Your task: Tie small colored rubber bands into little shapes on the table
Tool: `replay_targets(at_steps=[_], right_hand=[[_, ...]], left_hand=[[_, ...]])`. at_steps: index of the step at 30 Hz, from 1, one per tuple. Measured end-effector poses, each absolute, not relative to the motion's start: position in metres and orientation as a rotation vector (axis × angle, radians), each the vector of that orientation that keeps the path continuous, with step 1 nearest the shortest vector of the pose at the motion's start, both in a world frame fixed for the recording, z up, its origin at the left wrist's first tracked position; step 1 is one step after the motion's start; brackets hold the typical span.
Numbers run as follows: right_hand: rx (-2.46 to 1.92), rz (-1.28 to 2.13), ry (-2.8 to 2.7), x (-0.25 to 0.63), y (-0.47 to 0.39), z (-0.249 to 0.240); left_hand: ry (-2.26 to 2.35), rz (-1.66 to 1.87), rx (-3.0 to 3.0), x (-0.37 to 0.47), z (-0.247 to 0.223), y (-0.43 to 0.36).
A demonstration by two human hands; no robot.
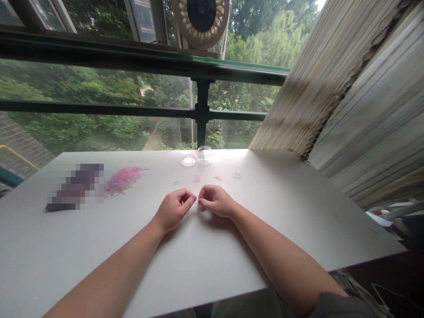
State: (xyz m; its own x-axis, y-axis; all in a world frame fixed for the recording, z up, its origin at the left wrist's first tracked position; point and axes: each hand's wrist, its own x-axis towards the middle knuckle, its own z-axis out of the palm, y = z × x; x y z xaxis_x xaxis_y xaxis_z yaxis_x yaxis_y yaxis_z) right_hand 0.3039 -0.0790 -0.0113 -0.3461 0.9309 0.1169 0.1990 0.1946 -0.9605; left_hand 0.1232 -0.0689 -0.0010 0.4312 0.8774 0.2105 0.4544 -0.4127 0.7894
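My left hand [177,207] is closed in a pinch above the white table [205,274]; whatever it holds is too small to make out. Close on its right, my right hand [217,201] is pinched too, its fingertips nearly touching the left ones. Just beyond the hands lie small separate clusters: a green one [175,183], a pink-purple one [196,178], a pink one [217,177] and a yellowish one [236,176]. A loose heap of pink and multicoloured small pieces [124,181] spreads to the left.
A clear round container [204,155] and a clear round lid or dish [189,160] stand near the table's far edge. A pixelated dark object [77,185] lies at the far left. Behind are a green railing, a fan [202,20] and a curtain [298,88] at right.
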Motion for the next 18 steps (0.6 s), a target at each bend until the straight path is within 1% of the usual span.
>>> replay_targets(at_steps=[6,12,18], right_hand=[[-1.100,1.112,-1.628,0.3042,-0.0776,-0.0126],[-1.111,1.109,-1.595,0.3043,-0.0759,-0.0135],[-1.161,1.017,-1.724,0.3046,-0.0785,-0.0092]], left_hand=[[1.124,0.809,2.015,0.1227,-0.0016,-0.0687],[1.132,0.800,2.009,0.1222,-0.0028,-0.0682],[1.120,0.793,2.014,0.1218,-0.0028,-0.0677]])
